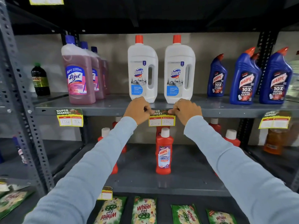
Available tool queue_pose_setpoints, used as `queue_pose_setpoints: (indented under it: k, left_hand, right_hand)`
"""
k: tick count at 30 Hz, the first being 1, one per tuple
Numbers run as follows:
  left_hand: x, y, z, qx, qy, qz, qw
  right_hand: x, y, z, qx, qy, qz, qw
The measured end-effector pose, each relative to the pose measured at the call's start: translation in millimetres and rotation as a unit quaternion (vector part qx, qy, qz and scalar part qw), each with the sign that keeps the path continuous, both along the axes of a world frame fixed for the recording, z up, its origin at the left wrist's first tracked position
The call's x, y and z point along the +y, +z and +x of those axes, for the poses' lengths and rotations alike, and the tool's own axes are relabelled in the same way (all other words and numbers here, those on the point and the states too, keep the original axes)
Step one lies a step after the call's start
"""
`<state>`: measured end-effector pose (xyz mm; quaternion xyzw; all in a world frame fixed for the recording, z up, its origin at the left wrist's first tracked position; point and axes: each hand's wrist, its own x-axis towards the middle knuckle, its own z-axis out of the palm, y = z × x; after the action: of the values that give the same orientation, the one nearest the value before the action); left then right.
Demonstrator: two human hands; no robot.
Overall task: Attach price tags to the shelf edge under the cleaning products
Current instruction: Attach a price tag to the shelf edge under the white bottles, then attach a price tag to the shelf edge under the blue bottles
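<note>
Your left hand point(137, 110) and right hand point(186, 110) each pinch the price tag's point(161, 121) top corners against the shelf edge point(103, 111) beneath the Domex bottles point(142, 70).

Both hands point(161, 110) on price tag point(162, 120)

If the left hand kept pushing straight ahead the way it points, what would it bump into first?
Almost certainly the grey metal shelf edge: the left hand already presses the yellow paper price tag against it. Sliding higher, it would probably meet the white Domex bottle with the red cap, though depth is unclear.
</note>
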<state>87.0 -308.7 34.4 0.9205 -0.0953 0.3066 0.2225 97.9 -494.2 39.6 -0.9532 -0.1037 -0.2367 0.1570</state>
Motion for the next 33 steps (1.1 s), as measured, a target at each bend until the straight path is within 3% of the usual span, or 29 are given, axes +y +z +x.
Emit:
queue_pose_setpoints:
  k: [10, 15, 20, 22, 27, 30, 33]
  left_hand:
    - [5.7, 1.8, 13.8, 0.021, 0.007, -0.120, 0.993]
    - [8.6, 0.7, 12.6, 0.004, -0.011, -0.152, 0.988]
    - [10.4, 9.4, 5.2, 0.038, -0.030, -0.186, 0.981]
    - [9.3, 12.0, -1.8, 0.052, -0.027, -0.204, 0.977]
    - [-36.3, 4.3, -21.9, -0.039, -0.014, -0.165, 0.985]
    - [-104.0, -0.7, -24.7, -0.081, -0.071, -0.143, 0.984]
    - [-138.9, -5.0, -16.6, -0.059, -0.100, -0.069, 0.991]
  right_hand:
    - [-4.3, 8.3, 2.3, -0.017, -0.047, 0.014, 0.999]
    - [-6.5, 12.5, 6.2, -0.008, -0.025, 0.036, 0.999]
    - [-25.6, 10.6, 7.0, 0.005, 0.033, 0.156, 0.987]
    - [-39.0, 5.3, 3.9, -0.028, 0.036, 0.166, 0.985]
    - [-108.2, 2.5, -14.3, -0.137, 0.021, 0.172, 0.975]
    - [-170.5, 9.2, -8.4, -0.107, -0.018, 0.169, 0.980]
    - [-205.9, 17.5, -0.2, -0.051, -0.063, 0.160, 0.984]
